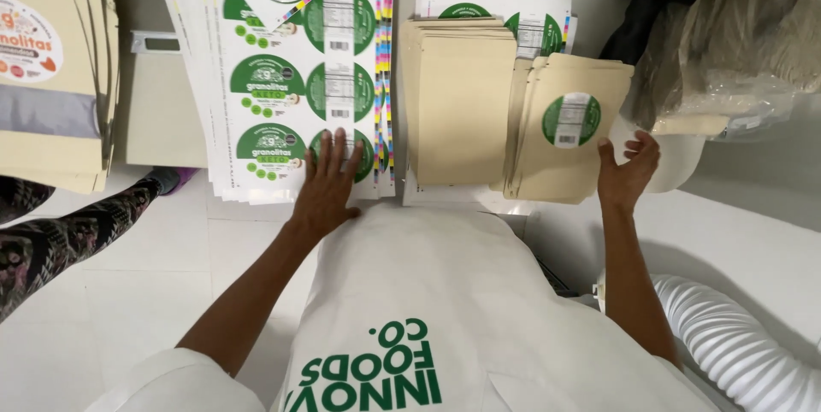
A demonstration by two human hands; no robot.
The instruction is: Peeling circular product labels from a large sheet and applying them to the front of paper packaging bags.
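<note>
The left hand (329, 179) lies flat and open, fingers spread, on the near edge of a stack of label sheets (295, 79) printed with round green stickers; its grip closes on nothing, only presses down on the nearest row. The sheets reach from the near edge of the surface (162, 113) to the far side, and their right border, a strip of colour bars, runs just beside a pile of plain tan pouches (462, 104). To the right of that pile sits a second pile of pouches, the top pouch (569, 126) carrying one round green sticker. The right hand (629, 171) hovers at this pile's near right corner, fingers loosely curled and open, touching or almost touching the pouch edge; it holds nothing that can be seen. Right of that hand lies crumpled clear plastic (735, 44), leaving little room there. A white ribbed hose (727, 339) curves at the near right.
</note>
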